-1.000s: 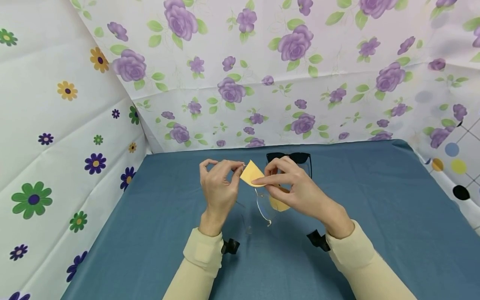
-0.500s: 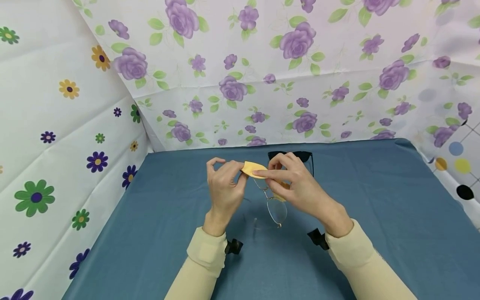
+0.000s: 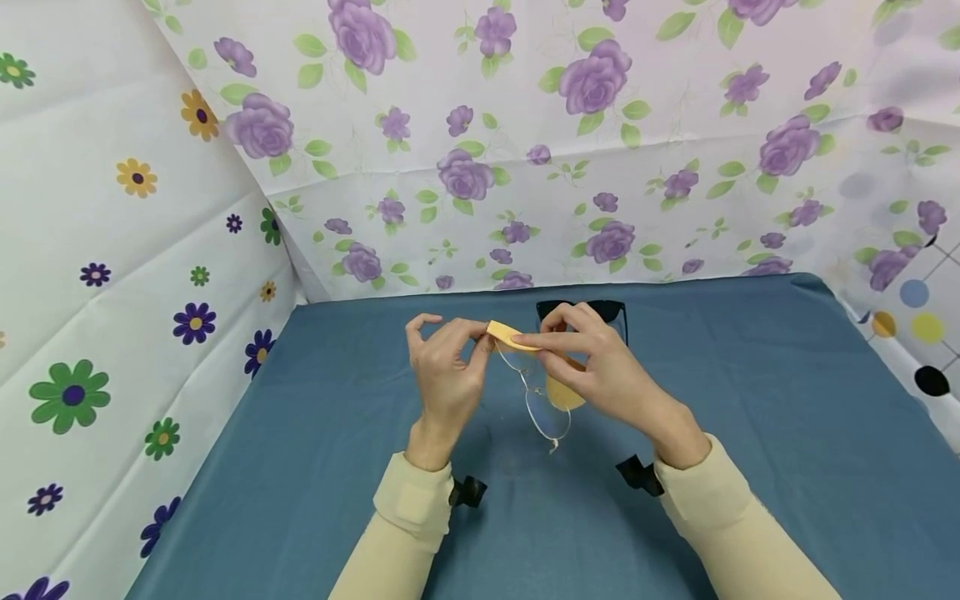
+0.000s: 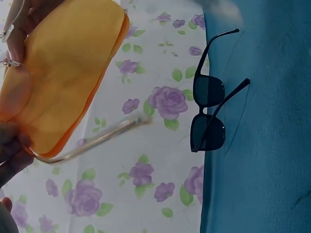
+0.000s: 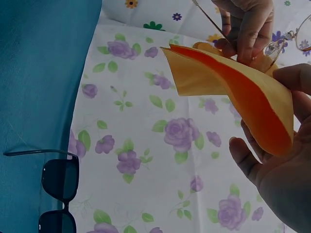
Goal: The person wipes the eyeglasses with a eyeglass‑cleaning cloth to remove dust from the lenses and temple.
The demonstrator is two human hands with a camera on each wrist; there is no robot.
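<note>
Thin gold-rimmed eyeglasses (image 3: pixel 546 417) hang tilted over the table, one lens lower than the other. My left hand (image 3: pixel 450 371) pinches their upper end, close to where the temple arm (image 4: pixel 97 140) starts. A folded yellow-orange cloth (image 4: pixel 73 58) lies around the upper lens. My right hand (image 3: pixel 603 358) pinches this cloth between thumb and fingers, and part of it hangs below the palm. In the right wrist view the cloth (image 5: pixel 262 111) bends into a fold, with left-hand fingers (image 5: pixel 250 34) just behind it. The upper lens is partly hidden by the cloth.
Black sunglasses (image 3: pixel 603 312) stand with arms unfolded near the table's back edge, just beyond my right hand. A blue cloth (image 3: pixel 360 433) covers the table. Flower-printed white sheets (image 3: pixel 420 108) rise behind it and at the left.
The cloth has turned from a raised corner to a flatter fold at my left fingertips. The eyeglasses have swung, their lower lens shifting right, then slightly back left. Both hands keep their hold.
</note>
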